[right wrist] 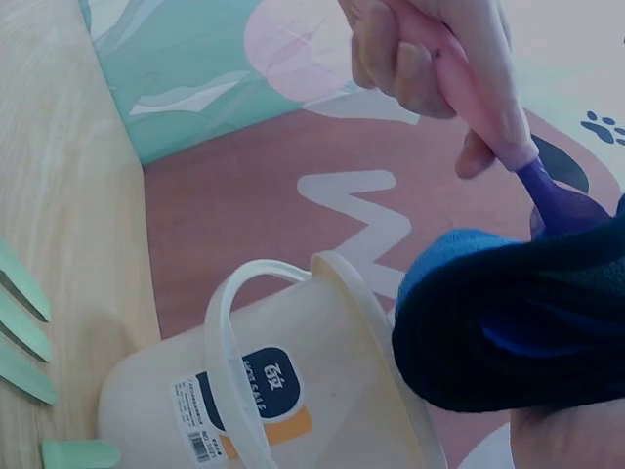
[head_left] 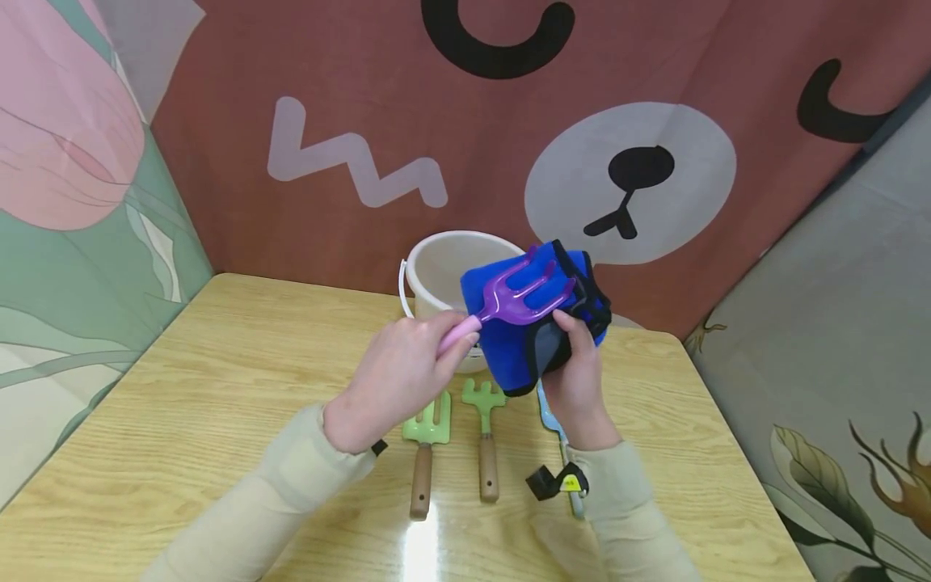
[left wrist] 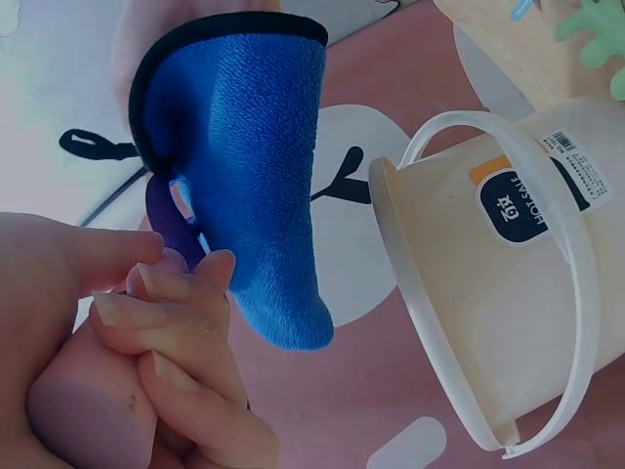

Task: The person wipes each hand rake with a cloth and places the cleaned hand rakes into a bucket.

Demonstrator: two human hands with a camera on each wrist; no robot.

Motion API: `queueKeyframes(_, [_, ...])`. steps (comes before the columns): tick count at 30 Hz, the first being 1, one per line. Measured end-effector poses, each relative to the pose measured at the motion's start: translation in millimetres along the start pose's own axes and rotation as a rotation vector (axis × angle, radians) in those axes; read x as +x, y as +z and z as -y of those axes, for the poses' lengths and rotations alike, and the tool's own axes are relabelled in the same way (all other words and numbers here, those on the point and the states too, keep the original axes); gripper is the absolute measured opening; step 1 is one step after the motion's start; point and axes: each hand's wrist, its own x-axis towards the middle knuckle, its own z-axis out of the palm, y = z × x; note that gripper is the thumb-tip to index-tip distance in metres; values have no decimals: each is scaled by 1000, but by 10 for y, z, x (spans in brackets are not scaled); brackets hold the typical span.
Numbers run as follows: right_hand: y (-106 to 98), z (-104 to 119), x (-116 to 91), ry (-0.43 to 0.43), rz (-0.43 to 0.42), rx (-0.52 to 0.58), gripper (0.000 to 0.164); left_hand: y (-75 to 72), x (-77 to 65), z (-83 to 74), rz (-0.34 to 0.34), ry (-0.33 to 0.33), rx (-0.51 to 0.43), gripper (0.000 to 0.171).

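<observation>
Two grips show: the left hand (head_left: 393,368), fingers curled, holds the purple garden fork (head_left: 507,307) by its pink handle (head_left: 460,334), long axis aimed at two o'clock across the black-trimmed blue mitt (head_left: 503,356), which the right hand (head_left: 579,388), nearer the tines (head_left: 538,281), pinches from five o'clock.
</observation>
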Motion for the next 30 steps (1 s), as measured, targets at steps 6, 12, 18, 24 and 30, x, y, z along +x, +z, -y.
queueKeyframes(6, [-61,46,45,-29,-36,19,33,-5,-26,1,21,0,-2,26])
queueKeyframes(12, [-86,128,80,-61,-57,60,32,-5,-58,9,32,7,4,22])
queueKeyframes(18, [-140,201,104,-94,-95,104,34,-4,-67,13,48,12,28,21])
queueKeyframes(24, [-160,209,129,-121,-102,144,34,-8,-61,1,42,25,49,24])
queueKeyframes(30, [-141,157,102,-89,-31,132,47,-10,-53,-6,37,28,44,25])
